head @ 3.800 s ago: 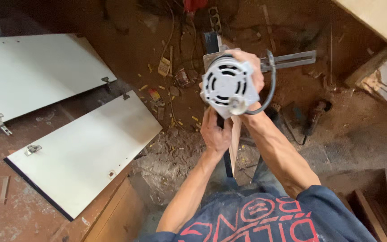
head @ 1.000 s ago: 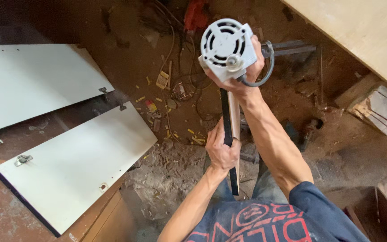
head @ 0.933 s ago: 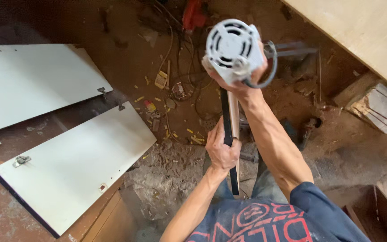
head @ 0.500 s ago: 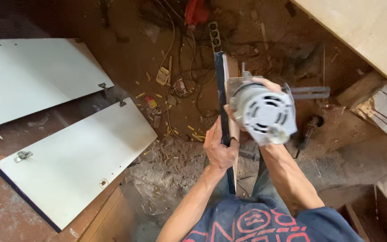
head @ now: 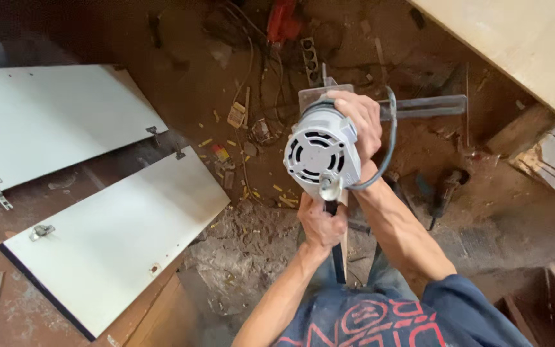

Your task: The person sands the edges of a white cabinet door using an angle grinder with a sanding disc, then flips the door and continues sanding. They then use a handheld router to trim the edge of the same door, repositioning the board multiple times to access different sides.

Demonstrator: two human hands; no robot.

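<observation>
Router (head: 321, 153) — right hand (head: 358, 119) grips; left hand (head: 321, 222) clasps strip (head: 338, 257).

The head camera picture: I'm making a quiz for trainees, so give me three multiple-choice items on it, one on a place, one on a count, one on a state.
1. Where do the white panels lie?
A. left of the person
B. right of the person
C. on the person's lap

2. How many white panels lie on the floor?
A. one
B. two
C. four

3. What is the right hand doing?
A. hanging free
B. gripping the power tool
C. resting on a panel

Key: 1 A, the white panels lie left of the hands. 2 B, two boards show, with metal hinges. 3 B, the right hand wraps the grey power tool; the left hand grips the narrow strip below.
</observation>
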